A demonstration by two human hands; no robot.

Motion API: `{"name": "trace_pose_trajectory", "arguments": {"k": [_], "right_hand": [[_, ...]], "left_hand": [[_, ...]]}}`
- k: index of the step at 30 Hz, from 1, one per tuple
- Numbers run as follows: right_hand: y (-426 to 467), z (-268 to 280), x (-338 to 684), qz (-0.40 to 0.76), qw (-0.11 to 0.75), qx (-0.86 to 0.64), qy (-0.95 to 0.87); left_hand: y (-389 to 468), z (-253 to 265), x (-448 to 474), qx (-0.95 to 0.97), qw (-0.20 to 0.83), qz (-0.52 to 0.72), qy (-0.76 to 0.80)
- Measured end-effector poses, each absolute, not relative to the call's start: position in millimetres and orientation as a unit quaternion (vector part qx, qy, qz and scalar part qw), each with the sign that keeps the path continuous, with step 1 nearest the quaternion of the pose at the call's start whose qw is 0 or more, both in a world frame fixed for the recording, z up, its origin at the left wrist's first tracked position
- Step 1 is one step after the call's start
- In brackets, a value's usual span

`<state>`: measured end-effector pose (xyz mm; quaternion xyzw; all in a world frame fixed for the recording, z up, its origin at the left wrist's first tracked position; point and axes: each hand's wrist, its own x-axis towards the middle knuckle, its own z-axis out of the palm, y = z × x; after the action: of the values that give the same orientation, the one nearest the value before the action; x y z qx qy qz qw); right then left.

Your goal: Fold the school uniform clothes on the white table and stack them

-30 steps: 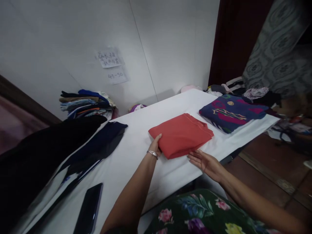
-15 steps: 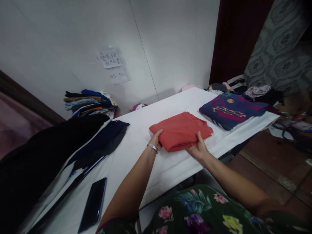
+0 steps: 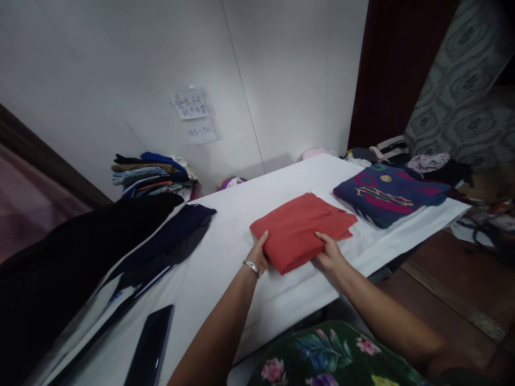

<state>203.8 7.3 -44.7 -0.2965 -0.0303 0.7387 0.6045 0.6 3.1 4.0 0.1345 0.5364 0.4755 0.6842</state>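
A folded red garment (image 3: 300, 228) rests on the white-covered table (image 3: 217, 257), its near edge tipped up a little. My left hand (image 3: 259, 254) grips its near left corner, thumb on top and fingers underneath. On the near right side, my right hand (image 3: 328, 254) holds the same garment, thumb over the cloth and fingers hidden below. Which kind of garment it is, I cannot tell. To its right lies a folded navy-and-purple patterned top (image 3: 388, 193).
Dark clothes (image 3: 161, 246) lie along the table's left side, with a phone (image 3: 148, 343) near the front. Behind them rises a stack of folded clothes (image 3: 155, 174). Paper notes (image 3: 197, 115) hang on the wall. More clothes (image 3: 428, 161) are heaped past the far right corner.
My right hand has shifted inward along the garment's near edge, closer to my left hand. The near edge looks more bunched. The view has tilted slightly upward.
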Motion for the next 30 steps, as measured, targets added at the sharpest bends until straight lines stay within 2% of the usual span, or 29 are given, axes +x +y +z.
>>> {"name": "trace_pose_trajectory", "arguments": {"k": [7,14,21,30], "right_hand": [[34.1,-12.7,203.8,0.731,0.627,-0.26,-0.074],[87.7,21.3,213.8,0.734,0.635,-0.21,-0.12],[168.0,58.1,248.4,0.705,0.669,-0.187,-0.141],[296.3,79.0,327.8,0.623,0.716,-0.214,-0.232]], "left_hand": [[5.9,-11.3,-18.1,0.165,0.662,0.496,0.538],[-5.2,-46.7,-15.6,0.411,0.425,0.518,0.618],[-7.1,-57.4,-17.8,0.596,0.264,0.428,0.627],[-9.2,-53.4,-17.8,0.588,0.265,0.388,0.659]]}}
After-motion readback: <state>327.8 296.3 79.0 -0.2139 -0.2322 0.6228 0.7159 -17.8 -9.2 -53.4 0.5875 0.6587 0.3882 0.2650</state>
